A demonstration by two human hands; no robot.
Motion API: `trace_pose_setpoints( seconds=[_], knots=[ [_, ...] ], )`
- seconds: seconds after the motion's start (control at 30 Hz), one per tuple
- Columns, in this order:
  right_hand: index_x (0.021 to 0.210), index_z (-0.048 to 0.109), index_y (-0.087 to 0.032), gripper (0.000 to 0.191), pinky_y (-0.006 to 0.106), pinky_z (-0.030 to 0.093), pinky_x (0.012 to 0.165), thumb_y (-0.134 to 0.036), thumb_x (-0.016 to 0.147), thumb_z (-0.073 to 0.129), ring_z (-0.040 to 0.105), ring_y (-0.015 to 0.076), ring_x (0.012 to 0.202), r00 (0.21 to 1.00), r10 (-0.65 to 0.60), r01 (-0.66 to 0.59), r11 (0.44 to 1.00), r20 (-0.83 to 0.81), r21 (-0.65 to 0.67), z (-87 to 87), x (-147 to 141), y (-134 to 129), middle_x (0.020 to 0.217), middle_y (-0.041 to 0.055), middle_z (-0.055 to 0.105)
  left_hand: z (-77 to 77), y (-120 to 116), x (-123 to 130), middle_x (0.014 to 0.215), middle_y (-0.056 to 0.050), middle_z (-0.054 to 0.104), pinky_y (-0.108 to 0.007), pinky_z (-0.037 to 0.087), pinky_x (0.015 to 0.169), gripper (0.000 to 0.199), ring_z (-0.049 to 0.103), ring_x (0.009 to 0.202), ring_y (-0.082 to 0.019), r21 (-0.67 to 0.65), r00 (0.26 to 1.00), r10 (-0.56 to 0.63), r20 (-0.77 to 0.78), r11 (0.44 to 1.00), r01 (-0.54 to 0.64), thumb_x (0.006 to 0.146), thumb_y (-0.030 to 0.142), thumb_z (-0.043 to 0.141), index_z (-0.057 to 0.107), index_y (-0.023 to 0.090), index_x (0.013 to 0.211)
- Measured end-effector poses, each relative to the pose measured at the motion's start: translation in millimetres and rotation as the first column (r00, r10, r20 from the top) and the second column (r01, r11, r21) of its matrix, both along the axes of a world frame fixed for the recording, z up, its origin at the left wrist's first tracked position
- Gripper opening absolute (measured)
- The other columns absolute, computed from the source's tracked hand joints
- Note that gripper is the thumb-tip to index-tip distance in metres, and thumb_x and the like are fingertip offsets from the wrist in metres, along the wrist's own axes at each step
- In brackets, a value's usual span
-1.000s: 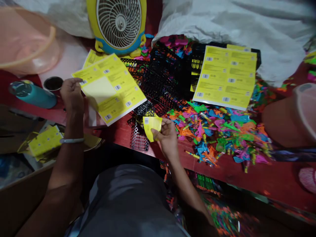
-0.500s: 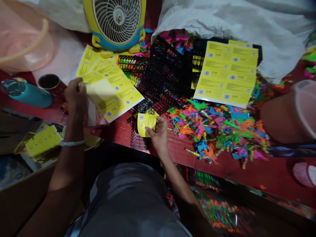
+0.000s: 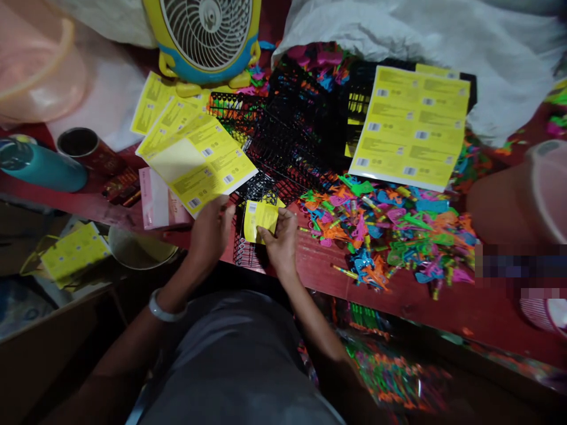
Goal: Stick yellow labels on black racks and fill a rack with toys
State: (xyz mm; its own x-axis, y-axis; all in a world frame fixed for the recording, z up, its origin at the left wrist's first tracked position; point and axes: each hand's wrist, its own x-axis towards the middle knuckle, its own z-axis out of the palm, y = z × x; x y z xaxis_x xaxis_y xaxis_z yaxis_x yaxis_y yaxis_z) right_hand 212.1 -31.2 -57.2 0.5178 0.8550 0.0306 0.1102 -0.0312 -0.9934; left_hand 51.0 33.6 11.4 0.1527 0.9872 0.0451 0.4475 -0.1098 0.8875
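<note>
Between the thumb and fingers of my right hand (image 3: 283, 239) is a small yellow label (image 3: 257, 220) with a barcode. A black plastic grid rack (image 3: 248, 251) lies partly beneath that label, at the table's front edge. My left hand (image 3: 211, 229), a pale bangle on its wrist, hovers left of the label with thumb and fingers apart and nothing visible in it. Just beyond it lies a sheet of yellow labels (image 3: 230, 159), with a pale bare patch where one label is gone. More label sheets are fanned out underneath.
Small colourful plastic pieces (image 3: 390, 230) are heaped at right, beside another label sheet (image 3: 416, 124). Black racks (image 3: 292, 130) pile up mid-table. A fan (image 3: 208, 35) stands behind. Left are a teal bottle (image 3: 48, 168), a dark red cup (image 3: 84, 150) and a pink box (image 3: 162, 200).
My left hand has moved right and towards me, from the sheet's left corner to near the label. My right hand keeps the label in almost the same place.
</note>
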Motion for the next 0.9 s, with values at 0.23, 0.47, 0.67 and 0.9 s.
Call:
trace_pose_setpoints(
  seconds=[0.23, 0.47, 0.67, 0.9],
  knots=[
    [0.125, 0.042, -0.026, 0.057, 0.044, 0.053, 0.104, -0.025, 0.076, 0.071, 0.061, 0.0235, 0.117, 0.999, 0.021, -0.021, 1.0, 0.045, -0.005, 0.0, 1, -3, 0.126, 0.0097, 0.058, -53.9, -8, 25, 0.109, -0.01, 0.076, -0.039, 0.056, 0.091, 0.029, 0.07, 0.098, -0.025, -0.355, 0.987, 0.008, 0.161, 0.934, 0.05, 0.079, 0.033, 0.079, 0.072, 0.02, 0.104],
    [0.129, 0.046, -0.023, 0.057, 0.051, 0.05, 0.108, -0.021, 0.077, 0.068, 0.058, 0.0277, 0.119, 0.976, -0.008, 0.02, 0.998, 0.22, -0.053, -1.5, -1, -5, 0.127, 0.0123, 0.057, -63.8, -6, 24, 0.095, -0.004, 0.079, -0.036, 0.057, 0.086, 0.017, 0.072, 0.086, -0.021, -0.391, 0.971, -0.006, 0.237, 0.915, 0.101, 0.074, 0.017, 0.076, 0.073, 0.021, 0.091],
    [0.13, 0.052, -0.023, 0.055, 0.056, 0.042, 0.113, -0.026, 0.08, 0.073, 0.05, 0.0311, 0.124, 0.919, -0.07, 0.086, 0.996, 0.388, -0.024, 0.1, 0, -4, 0.129, 0.0136, 0.055, -62.1, -9, 26, 0.092, -0.004, 0.079, -0.039, 0.056, 0.091, 0.016, 0.072, 0.087, -0.021, -0.411, 0.966, 0.025, 0.258, 0.908, 0.086, 0.075, 0.015, 0.073, 0.073, 0.021, 0.089],
    [0.105, 0.063, -0.021, 0.048, 0.036, 0.053, 0.08, -0.053, 0.074, 0.081, 0.058, 0.0189, 0.084, 0.997, -0.071, 0.074, 0.992, 0.027, -0.098, 4.2, 28, 13, 0.096, 0.0034, 0.064, -53.4, -5, 21, 0.089, -0.005, 0.078, -0.04, 0.057, 0.088, 0.018, 0.072, 0.085, -0.023, -0.473, 0.93, 0.015, 0.367, 0.864, 0.173, 0.067, 0.024, 0.08, 0.073, 0.019, 0.084]
  ],
)
